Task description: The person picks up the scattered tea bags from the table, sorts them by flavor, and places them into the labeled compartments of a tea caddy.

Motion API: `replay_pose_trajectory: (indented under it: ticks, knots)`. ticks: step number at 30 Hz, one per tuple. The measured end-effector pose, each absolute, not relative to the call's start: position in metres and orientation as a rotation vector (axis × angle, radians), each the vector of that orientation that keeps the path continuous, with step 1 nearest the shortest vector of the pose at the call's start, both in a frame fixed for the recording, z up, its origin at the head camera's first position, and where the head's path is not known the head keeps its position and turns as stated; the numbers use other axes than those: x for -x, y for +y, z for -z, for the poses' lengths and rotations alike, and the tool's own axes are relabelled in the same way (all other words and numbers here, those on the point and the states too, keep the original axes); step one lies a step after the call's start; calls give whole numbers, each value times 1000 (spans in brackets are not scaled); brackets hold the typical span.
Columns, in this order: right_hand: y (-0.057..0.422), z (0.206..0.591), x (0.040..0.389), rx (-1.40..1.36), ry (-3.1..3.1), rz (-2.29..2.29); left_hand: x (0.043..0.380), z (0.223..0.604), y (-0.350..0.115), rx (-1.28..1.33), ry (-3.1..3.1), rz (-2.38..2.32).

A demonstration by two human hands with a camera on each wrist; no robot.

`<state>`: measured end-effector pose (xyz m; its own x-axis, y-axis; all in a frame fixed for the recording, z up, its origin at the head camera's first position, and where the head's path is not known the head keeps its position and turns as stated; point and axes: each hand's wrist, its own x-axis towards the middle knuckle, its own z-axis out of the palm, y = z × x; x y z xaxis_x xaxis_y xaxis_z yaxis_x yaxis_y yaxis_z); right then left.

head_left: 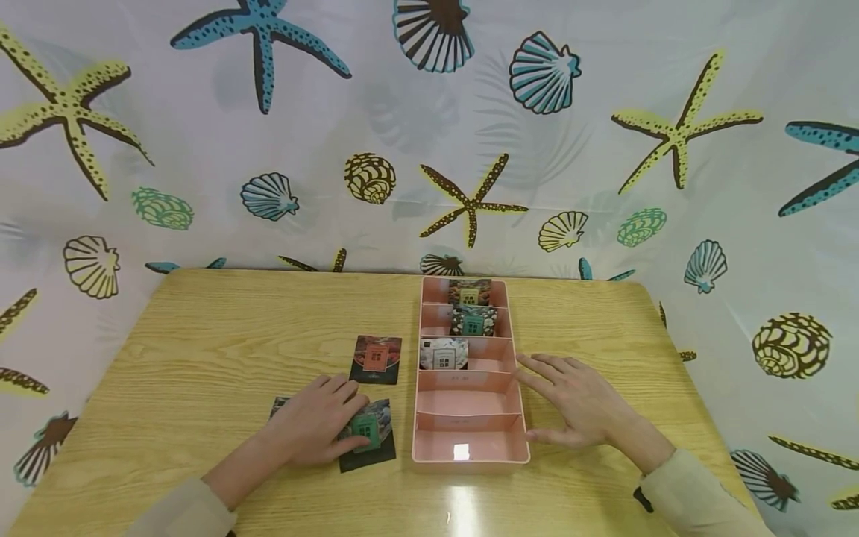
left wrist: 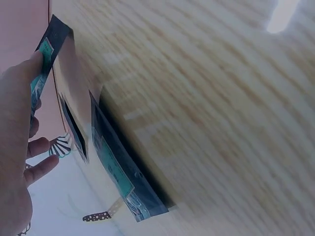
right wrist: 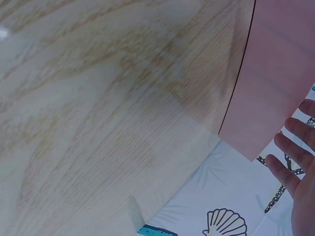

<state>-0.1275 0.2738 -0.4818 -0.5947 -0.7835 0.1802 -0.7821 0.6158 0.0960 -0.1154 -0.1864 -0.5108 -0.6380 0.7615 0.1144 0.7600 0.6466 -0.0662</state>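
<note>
My left hand (head_left: 314, 419) pinches a dark square sachet with a green label (head_left: 365, 432), thumb on its printed face. In the left wrist view this sachet (left wrist: 49, 46) is tilted up above the table. Partly under the left forearm lies another green-labelled sachet (left wrist: 118, 172), mostly hidden in the head view. A red-labelled sachet (head_left: 376, 359) lies flat beyond the hand. The pink divided box (head_left: 470, 464) stands to the right. Along its right wall, my right hand (head_left: 577, 399) has its fingers spread and fingertips at the rim, holding nothing.
Sachets with a yellow label (head_left: 470, 292), a green label (head_left: 473, 322) and a white label (head_left: 444, 355) stand in the box's three far compartments. The wooden table (head_left: 268, 313) ends at a shell-patterned cloth (head_left: 322, 134) behind and at the sides.
</note>
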Motion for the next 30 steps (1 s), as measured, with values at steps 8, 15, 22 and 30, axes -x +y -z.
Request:
replay_pose_trajectory:
  ticks: [8, 15, 22, 30]
  knots:
    - [272, 481, 128, -1297, -2627, 18, 113, 509, -187, 1251, -2677, -33]
    - [271, 481, 129, -1300, -2622, 14, 112, 506, -187, 1259, -2575, -61]
    - [270, 481, 129, -1300, -2624, 27, 108, 501, -185, 1247, -2555, -10]
    - [272, 480, 127, -1289, -2639, 14, 102, 493, -180, 1237, -2573, 27]
